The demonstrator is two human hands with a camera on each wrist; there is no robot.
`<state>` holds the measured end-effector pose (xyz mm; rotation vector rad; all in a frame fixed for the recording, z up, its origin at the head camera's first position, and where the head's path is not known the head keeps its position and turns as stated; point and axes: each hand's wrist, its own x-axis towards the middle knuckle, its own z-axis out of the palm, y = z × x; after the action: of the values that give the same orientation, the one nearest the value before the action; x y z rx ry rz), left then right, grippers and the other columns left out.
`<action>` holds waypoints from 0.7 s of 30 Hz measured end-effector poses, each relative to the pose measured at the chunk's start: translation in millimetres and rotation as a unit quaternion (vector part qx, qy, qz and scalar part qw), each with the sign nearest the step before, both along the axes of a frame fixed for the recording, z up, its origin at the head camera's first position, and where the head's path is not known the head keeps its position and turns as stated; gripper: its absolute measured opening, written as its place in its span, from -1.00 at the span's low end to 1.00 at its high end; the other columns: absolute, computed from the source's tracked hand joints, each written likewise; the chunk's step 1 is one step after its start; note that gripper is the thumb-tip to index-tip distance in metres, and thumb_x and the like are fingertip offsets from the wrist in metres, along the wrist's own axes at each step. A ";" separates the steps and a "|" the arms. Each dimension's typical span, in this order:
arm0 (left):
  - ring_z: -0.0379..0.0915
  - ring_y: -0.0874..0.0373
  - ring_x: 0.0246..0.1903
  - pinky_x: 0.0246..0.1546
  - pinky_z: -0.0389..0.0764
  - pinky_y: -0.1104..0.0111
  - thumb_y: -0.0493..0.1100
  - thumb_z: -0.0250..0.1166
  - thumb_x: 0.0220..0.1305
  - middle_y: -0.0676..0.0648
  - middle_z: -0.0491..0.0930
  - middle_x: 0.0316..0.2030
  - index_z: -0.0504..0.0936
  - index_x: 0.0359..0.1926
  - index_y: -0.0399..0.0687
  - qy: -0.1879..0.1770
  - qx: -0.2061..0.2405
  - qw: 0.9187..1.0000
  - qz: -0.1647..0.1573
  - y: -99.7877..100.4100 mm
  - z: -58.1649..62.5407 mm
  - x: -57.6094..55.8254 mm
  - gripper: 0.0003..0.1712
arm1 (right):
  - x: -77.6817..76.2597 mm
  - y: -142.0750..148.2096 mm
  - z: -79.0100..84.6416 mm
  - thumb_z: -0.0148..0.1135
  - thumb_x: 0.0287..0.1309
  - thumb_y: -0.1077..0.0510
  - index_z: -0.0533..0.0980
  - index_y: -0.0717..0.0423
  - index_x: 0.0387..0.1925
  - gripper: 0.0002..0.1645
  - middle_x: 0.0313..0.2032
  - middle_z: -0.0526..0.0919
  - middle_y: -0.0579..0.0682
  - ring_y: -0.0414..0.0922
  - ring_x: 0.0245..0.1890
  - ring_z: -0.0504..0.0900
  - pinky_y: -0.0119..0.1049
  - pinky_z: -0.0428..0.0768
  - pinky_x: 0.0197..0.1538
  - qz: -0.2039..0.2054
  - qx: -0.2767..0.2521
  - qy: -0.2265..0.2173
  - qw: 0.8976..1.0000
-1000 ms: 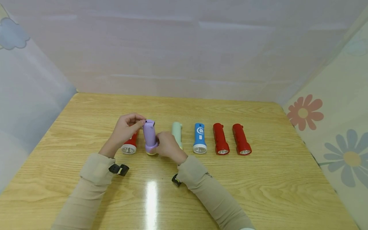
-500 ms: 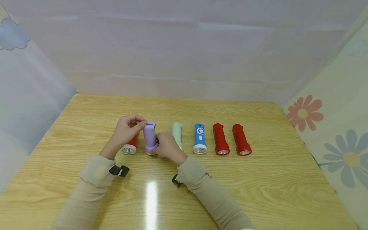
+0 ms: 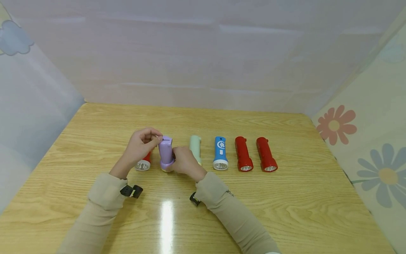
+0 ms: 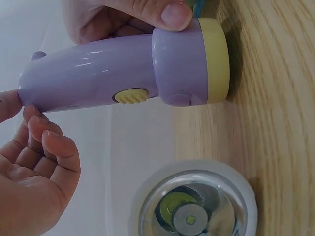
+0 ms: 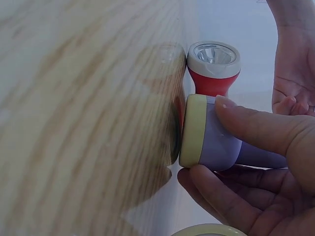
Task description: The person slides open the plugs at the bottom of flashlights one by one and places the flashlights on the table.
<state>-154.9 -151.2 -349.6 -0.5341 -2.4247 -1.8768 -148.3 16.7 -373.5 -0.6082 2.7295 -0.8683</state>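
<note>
A purple flashlight [image 3: 165, 154] with a yellow lens rim stands lens-down on the table, nearly upright. My left hand [image 3: 137, 150] pinches a corner of its tail end between thumb and fingertips. Lower down, my right hand [image 3: 185, 162] grips the lamp head, thumb on one side and fingers on the other, as the right wrist view shows. A yellow ridged switch [image 4: 131, 96] faces the left wrist camera. Close on the left lies a red flashlight [image 3: 143, 164] with a white head, partly hidden behind my left hand. A pale green flashlight [image 3: 195, 146] lies just right of my right hand, which covers part of it.
Further right, a blue flashlight [image 3: 220, 153] and two red flashlights, one nearer [image 3: 243, 154] and one at the row's end [image 3: 266, 154], lie with lenses toward me. The wooden table [image 3: 285, 211] meets a pale cloth backdrop [image 3: 203, 56] at its far edge.
The purple flashlight's tail end has shifted slightly toward me and to the right, so it stands a little more upright. My left hand has moved with it; the right hand stays nearly still.
</note>
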 end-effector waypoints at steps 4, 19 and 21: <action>0.30 0.20 -0.63 -0.62 0.35 0.48 -0.36 0.16 0.21 -0.01 0.46 -0.60 0.53 -0.25 -0.41 0.002 0.001 1.000 -0.004 -0.5 -1.4 1.6 -0.86 | -0.5 -0.9 0.2 0.49 -0.24 0.11 0.54 0.24 -0.27 -0.55 -0.39 0.63 0.01 -0.21 -0.44 0.54 -0.44 0.48 -0.35 -0.003 0.006 -0.008 1.000; 0.40 0.24 -0.54 -0.56 0.39 0.47 -0.35 0.21 0.18 0.00 0.55 -0.52 0.55 -0.28 -0.38 -0.001 -0.016 1.000 -0.007 -0.4 -0.6 7.8 -0.87 | -0.5 -1.3 -0.9 0.53 -0.32 0.14 0.54 0.23 -0.25 -0.49 -0.37 0.63 0.00 -0.20 -0.40 0.55 -0.44 0.49 -0.31 -0.004 0.015 -0.008 1.000; 0.41 0.25 -0.53 -0.56 0.40 0.46 -0.34 0.21 0.18 -0.01 0.56 -0.51 0.55 -0.28 -0.37 -0.001 -0.021 1.000 -0.007 -0.7 -0.4 8.3 -0.88 | -0.5 -1.7 -1.2 0.53 -0.32 0.13 0.53 0.23 -0.24 -0.48 -0.37 0.63 0.00 -0.19 -0.40 0.56 -0.43 0.49 -0.30 -0.005 0.018 -0.008 1.000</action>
<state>-146.5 -151.9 -350.1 -0.5528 -2.4724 -1.8363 -148.8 15.0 -374.7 -0.5777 2.7308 -0.8209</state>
